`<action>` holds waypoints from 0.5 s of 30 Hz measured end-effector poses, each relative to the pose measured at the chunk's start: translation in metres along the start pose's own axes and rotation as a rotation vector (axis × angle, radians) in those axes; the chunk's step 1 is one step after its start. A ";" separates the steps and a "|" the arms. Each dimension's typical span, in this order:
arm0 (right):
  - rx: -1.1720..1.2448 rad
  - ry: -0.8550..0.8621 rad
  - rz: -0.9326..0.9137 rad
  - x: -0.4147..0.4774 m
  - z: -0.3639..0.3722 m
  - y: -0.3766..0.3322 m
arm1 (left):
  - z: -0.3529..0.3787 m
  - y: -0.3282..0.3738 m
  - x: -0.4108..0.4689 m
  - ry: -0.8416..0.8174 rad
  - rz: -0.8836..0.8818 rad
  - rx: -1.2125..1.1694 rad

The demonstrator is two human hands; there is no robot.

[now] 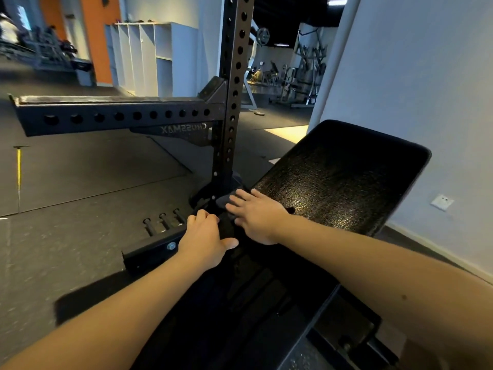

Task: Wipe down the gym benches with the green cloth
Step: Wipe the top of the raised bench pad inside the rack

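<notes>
Cloth (224, 201) is pressed under spread right hand (257, 217) on gym bench (341, 177); its seat edge is gripped by left hand (205, 236); mirrored "CROSSMAX" is printed on rack arm (120, 116).

Left grip (205, 236) curled, thumb out; right grip (257, 216) flat, outstretched, just beside.

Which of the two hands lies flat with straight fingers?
The right hand, pressing the cloth beside the bench pad; the left hand next to it has its fingers curled.
</notes>
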State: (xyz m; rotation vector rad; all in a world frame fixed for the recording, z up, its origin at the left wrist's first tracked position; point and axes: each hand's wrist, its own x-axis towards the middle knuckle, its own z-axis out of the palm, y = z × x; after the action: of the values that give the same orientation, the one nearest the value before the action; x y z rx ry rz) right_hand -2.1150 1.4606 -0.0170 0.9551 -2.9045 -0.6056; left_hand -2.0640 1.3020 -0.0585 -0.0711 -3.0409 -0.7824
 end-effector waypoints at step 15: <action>0.104 -0.004 0.224 -0.064 0.010 -0.013 | -0.010 0.006 -0.001 -0.031 -0.003 0.070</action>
State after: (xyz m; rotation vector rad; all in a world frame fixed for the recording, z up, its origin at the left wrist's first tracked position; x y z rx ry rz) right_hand -2.0568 1.4913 -0.0251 0.6220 -3.0130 -0.4470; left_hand -2.0631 1.3027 -0.0471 -0.0795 -3.0950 -0.6811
